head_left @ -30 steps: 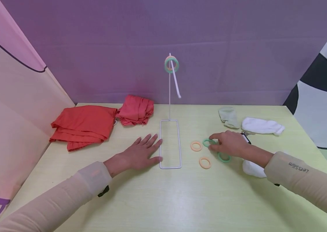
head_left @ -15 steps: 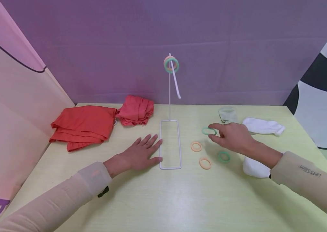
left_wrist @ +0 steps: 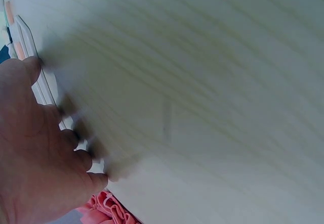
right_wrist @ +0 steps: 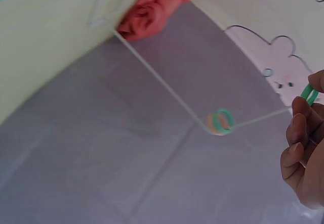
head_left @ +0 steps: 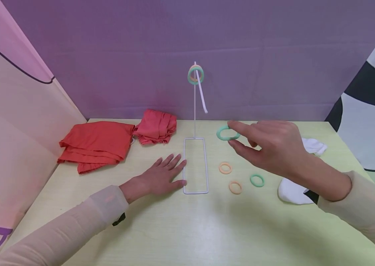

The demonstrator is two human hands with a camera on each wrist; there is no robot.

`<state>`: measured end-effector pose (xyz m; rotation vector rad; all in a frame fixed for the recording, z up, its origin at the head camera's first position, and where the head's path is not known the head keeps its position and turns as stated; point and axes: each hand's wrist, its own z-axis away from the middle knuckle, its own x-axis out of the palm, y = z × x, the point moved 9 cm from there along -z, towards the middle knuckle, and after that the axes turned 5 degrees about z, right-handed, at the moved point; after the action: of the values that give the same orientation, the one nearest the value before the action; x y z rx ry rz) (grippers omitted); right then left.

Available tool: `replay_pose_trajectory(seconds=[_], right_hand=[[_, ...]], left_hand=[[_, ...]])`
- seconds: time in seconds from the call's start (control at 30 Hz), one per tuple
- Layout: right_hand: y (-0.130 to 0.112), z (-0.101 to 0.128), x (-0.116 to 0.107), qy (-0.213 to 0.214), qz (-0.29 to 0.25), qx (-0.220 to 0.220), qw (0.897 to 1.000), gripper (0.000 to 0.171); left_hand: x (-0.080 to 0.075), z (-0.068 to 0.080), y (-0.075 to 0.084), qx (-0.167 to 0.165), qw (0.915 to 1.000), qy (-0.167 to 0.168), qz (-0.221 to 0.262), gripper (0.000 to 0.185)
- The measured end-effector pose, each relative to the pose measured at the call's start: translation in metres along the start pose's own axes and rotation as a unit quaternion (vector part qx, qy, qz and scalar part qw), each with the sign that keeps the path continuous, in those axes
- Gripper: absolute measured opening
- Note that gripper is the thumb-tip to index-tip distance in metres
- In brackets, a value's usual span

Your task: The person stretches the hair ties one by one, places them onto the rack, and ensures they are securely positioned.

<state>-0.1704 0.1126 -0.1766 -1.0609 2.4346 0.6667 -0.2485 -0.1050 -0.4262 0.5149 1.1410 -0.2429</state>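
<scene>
My right hand [head_left: 231, 133] is raised above the table and pinches a green ring [head_left: 222, 133] between index finger and thumb, just right of the white wire stand's upright rod [head_left: 194, 111]. The right wrist view shows the same green ring [right_wrist: 309, 93] at my fingertips [right_wrist: 299, 114]. A green and an orange ring [head_left: 195, 74] hang at the stand's top. My left hand [head_left: 174, 170] lies flat on the table, fingers straight, touching the stand's rectangular base [head_left: 204, 166]. Two orange rings [head_left: 225, 168] [head_left: 235, 187] and one green ring [head_left: 257, 180] lie on the table below my right hand.
Two red cloths [head_left: 95, 144] [head_left: 155, 126] lie at the back left. White socks [head_left: 292, 190] [head_left: 313, 146] lie at the right, partly hidden by my right arm. A purple backdrop [head_left: 124, 55] and side panels close in the yellow-green table [head_left: 190, 229].
My right hand has lifted one green ring off the table and carried it up and left toward the stand. The left hand has stayed put.
</scene>
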Motion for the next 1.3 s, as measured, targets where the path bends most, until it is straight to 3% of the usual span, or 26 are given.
replay_pose_trajectory(seconds=[0.17, 0.3, 0.77, 1.03, 1.3], right_hand=[[-0.019, -0.026, -0.019, 0.058, -0.001, -0.042, 0.997, 0.024], [-0.02, -0.039, -0.018, 0.069, 0.01, -0.045, 0.997, 0.023], [0.015, -0.058, 0.029, 0.072, 0.06, -0.005, 0.996, 0.027], [0.037, -0.067, 0.057, 0.034, 0.105, 0.019, 0.994, 0.031], [0.054, -0.071, 0.081, 0.017, 0.102, 0.054, 0.993, 0.028]], left_hand=[[-0.001, 0.001, 0.0, 0.0, 1.0, 0.001, 0.002, 0.079], [0.0, 0.0, 0.0, -0.003, 1.0, 0.001, -0.003, 0.08], [-0.001, 0.001, 0.002, 0.01, 0.9999, 0.012, 0.001, 0.078], [-0.004, 0.002, 0.004, 0.012, 0.9999, 0.011, 0.0, 0.078], [-0.003, 0.002, 0.005, 0.009, 0.9999, 0.008, -0.002, 0.078]])
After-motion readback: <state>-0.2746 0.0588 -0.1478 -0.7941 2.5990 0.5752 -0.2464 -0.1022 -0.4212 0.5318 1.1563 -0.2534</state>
